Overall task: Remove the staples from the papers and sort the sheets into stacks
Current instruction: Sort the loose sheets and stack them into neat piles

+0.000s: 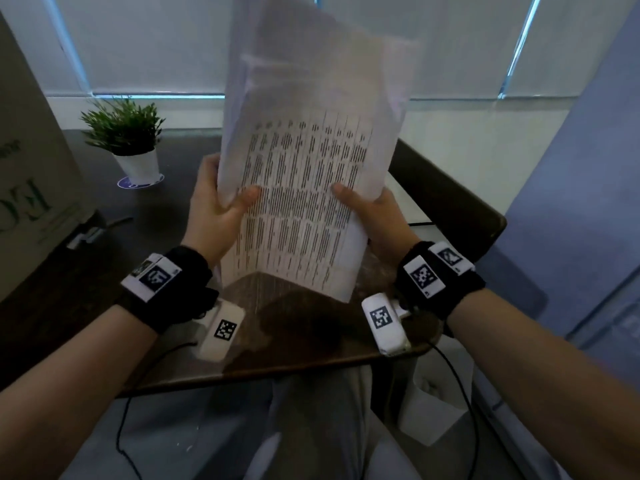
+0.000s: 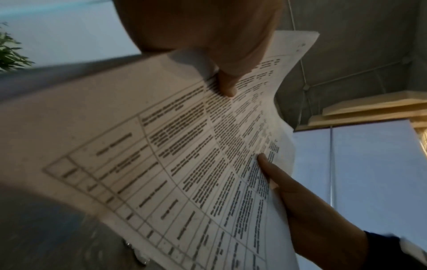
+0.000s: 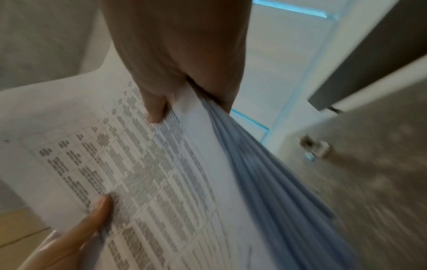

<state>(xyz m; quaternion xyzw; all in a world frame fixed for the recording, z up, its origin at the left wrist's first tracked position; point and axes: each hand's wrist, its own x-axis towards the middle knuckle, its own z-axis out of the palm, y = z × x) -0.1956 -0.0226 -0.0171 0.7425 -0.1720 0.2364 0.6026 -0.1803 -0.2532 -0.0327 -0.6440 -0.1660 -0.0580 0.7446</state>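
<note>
Both hands clamp the papers (image 1: 304, 188) at frame center: left hand (image 1: 218, 209), right hand (image 1: 374, 216), long axis upright.

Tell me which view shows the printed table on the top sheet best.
The left wrist view: the printed table fills it, with grid lines and cells distinct. The head view shows its columns smaller, between both thumbs. The right wrist view shows it blurred.

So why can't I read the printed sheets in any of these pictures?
Head view: the white printed sheets are backlit by the window, with blurred text. Left wrist view: dim, with the table lines bent by the wide lens. Right wrist view: motion blur smears the print and the floor.
</note>
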